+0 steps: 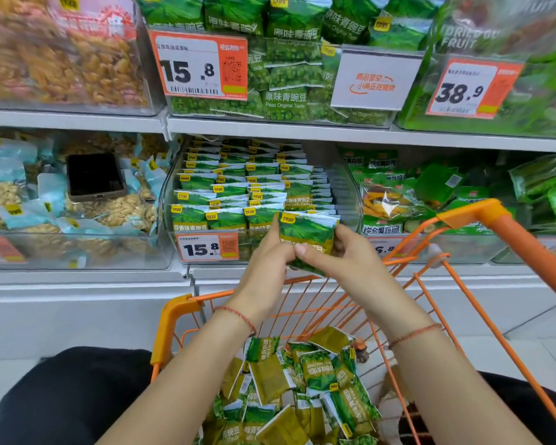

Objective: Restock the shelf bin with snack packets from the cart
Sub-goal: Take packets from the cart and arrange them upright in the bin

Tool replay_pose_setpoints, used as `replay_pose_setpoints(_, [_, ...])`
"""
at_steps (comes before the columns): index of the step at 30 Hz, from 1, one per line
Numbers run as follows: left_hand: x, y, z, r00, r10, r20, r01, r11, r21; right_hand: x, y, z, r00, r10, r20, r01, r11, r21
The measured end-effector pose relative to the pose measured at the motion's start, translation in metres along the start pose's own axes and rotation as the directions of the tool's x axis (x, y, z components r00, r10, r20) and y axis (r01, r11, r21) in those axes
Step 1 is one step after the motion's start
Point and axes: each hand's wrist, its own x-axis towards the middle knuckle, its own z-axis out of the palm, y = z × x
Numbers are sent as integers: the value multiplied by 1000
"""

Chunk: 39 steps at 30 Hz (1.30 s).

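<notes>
Both hands hold a small stack of green pea snack packets (307,234) upright in front of the clear shelf bin (341,179). My left hand (270,252) pinches the stack's left edge, my right hand (344,255) grips its right side and bottom. The bin holds several neat rows of the same green packets (238,187), with a gap at its front right. Below my arms, the orange cart (174,316) carries a loose heap of green packets (302,380).
A price tag reading 15.8 (207,248) hangs on the bin's front. A dark phone (95,176) lies on nut bags in the left bin. Bins of other green snacks stand to the right (430,194) and on the shelf above (286,75). The cart's handle (527,239) rises at right.
</notes>
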Motion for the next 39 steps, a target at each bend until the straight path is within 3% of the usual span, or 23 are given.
replay_pose_setpoints(2, [10,7,-4,1000,27,8,-28,996,82,16,-2,-7,1000,16,-15,-16,1000,-22])
replay_pose_setpoints(4, [26,7,-16,981,193,6,-184,922,340,34,-2,-14,996,35,-80,-36,999,-17])
replay_pose_setpoints(6, [47,3,-33,905,420,-66,-277,699,660,52,4,-21,992,48,-120,-47,999,11])
replay_pose_setpoints(8, [60,-9,-48,830,542,-135,-229,550,803,71,11,-26,990,85,-114,-81,996,37])
replay_pose_setpoints(14, [72,-47,-69,777,606,-168,-196,487,851,119,29,-24,988,140,-69,-140,990,2])
replay_pose_setpoints(17, [72,-42,-69,724,661,-195,-235,503,832,139,36,-18,970,238,-42,-235,969,73])
replay_pose_setpoints(20, [73,-41,-65,731,664,-159,-281,504,817,145,42,-16,949,312,-41,-304,942,140])
replay_pose_setpoints(25, [81,-41,-67,719,678,-156,-286,493,822,151,51,-11,962,264,-71,-266,964,-16])
replay_pose_setpoints(31, [82,-42,-65,706,695,-137,-292,462,837,158,59,-10,959,267,-96,-255,959,127])
replay_pose_setpoints(33, [82,-43,-65,711,691,-133,-291,461,839,159,60,-5,961,259,-92,-257,966,36])
replay_pose_setpoints(37, [82,-44,-65,712,691,-125,-282,444,851,157,55,2,970,216,-111,-242,904,-353])
replay_pose_setpoints(39, [81,-44,-65,710,694,-121,-279,435,856,149,49,4,976,163,-142,-208,891,-404])
